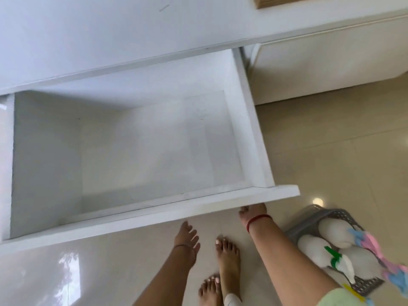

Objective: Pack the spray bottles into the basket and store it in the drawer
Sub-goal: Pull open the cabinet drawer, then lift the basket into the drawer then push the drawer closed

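Note:
A white drawer (pixel 249 129) stands pulled far out of the cabinet, and its inside is bare. My right hand (pixel 252 210) reaches under the right end of the drawer front (pixel 154 215), fingers curled on its lower edge. My left hand (pixel 187 237) hangs just below the drawer front with fingers apart, holding nothing. On the floor to my right sits a grey perforated basket (pixel 337 214) with three white spray bottles lying in it (pixel 331 228) (pixel 309 246) (pixel 357 261). Their trigger heads are green, pink and blue. My right forearm covers part of the basket's left side.
My bare feet (pixel 227 257) stand on the glossy beige tiled floor (pixel 331 151), just in front of the drawer. The white cabinet top (pixel 110 29) runs above the drawer. A low white unit (pixel 331 62) stands to the right, and a wooden object (pixel 276 1) lies on the top.

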`<state>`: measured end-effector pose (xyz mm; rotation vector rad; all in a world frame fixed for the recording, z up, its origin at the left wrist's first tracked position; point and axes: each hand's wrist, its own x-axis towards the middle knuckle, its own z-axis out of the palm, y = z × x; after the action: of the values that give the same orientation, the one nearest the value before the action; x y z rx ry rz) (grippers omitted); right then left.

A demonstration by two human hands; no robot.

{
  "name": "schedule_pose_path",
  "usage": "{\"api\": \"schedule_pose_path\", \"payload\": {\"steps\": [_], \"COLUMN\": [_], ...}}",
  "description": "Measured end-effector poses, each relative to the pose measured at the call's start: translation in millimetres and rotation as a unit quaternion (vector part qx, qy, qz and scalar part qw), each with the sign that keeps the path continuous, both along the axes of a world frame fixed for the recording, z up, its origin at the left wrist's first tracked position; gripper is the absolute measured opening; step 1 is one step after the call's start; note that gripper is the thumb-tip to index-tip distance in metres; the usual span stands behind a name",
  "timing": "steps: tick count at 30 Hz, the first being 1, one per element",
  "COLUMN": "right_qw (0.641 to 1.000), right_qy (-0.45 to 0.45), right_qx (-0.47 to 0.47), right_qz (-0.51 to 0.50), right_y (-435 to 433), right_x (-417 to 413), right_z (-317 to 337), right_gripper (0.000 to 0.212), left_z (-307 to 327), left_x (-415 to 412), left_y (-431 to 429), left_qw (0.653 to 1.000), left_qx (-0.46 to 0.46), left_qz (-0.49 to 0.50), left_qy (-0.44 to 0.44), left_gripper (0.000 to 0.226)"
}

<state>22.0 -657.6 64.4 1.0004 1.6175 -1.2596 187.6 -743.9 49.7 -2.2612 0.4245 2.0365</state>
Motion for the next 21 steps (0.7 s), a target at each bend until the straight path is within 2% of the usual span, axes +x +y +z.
{"api": "schedule_pose_path", "payload": {"steps": [2, 3, 5, 7, 9, 12, 15, 21], "right_qw": [0.980, 0.971, 0.967, 0.946, 0.922, 0.878, 0.849, 0.817], "right_qy": [0.059, 0.079, 0.129, 0.161, 0.203, 0.212, 0.201, 0.187], "right_qx": [0.084, 0.108, 0.099, 0.156, 0.168, 0.168, 0.144, 0.159], "right_qz": [0.169, 0.199, 0.198, 0.235, 0.285, 0.394, 0.467, 0.521], "right_y": [25, 38, 58, 84, 111, 158, 210, 316], "right_x": [-27, -40, -62, -84, -109, -147, -181, -216], "right_z": [16, 21, 27, 38, 43, 52, 56, 74], "right_gripper": [0.028, 0.032, 0.032, 0.025, 0.029, 0.019, 0.023, 0.024], "left_z": [10, 20, 31, 32, 27, 11, -5, -4], "left_x": [-19, -31, -44, -55, -60, -60, -62, -71], "left_y": [29, 41, 64, 81, 103, 139, 173, 258], "left_qw": [0.998, 0.997, 0.993, 0.988, 0.984, 0.981, 0.980, 0.971], "left_qx": [0.010, 0.021, 0.026, 0.016, 0.011, -0.004, -0.030, -0.031], "left_qz": [-0.062, -0.076, -0.102, -0.149, -0.172, -0.192, -0.196, -0.236], "left_qy": [0.006, 0.017, 0.044, 0.043, 0.038, 0.005, -0.023, -0.040], "left_gripper": [0.037, 0.030, 0.022, 0.017, 0.015, 0.015, 0.013, 0.017]}}
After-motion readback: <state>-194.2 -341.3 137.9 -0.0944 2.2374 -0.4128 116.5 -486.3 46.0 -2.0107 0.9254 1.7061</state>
